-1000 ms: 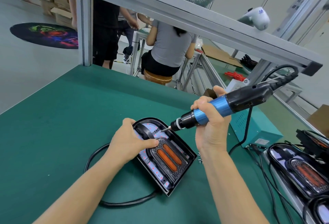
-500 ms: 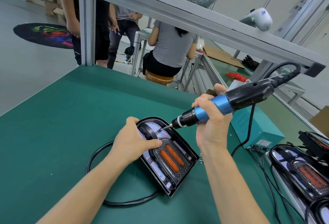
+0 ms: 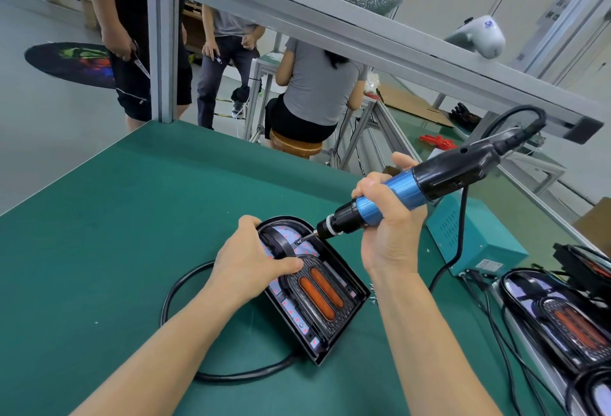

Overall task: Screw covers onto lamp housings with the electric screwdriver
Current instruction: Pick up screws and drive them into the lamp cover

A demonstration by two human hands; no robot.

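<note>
A black arch-topped lamp housing (image 3: 344,303) lies on the green table, with a dark cover holding two orange lenses (image 3: 319,296) set inside it. My left hand (image 3: 254,260) holds the housing's upper left edge, thumb laid across the cover. My right hand (image 3: 393,220) grips the blue barrel of the electric screwdriver (image 3: 413,187). The tool slants down to the left and its bit tip touches the inside of the housing near the arched top. The screw itself is too small to make out.
The lamp's black cable (image 3: 185,286) loops on the green mat (image 3: 99,234) left of and below the housing. A teal power box (image 3: 476,237) sits to the right, with more lamp housings (image 3: 568,323) and cables beside it. A few loose screws (image 3: 373,298) lie by the housing. People stand and sit beyond the table.
The bit tip has crept slightly left and down into the arched end of the housing. My left hand keeps its hold. People behind the table have walked into view.
</note>
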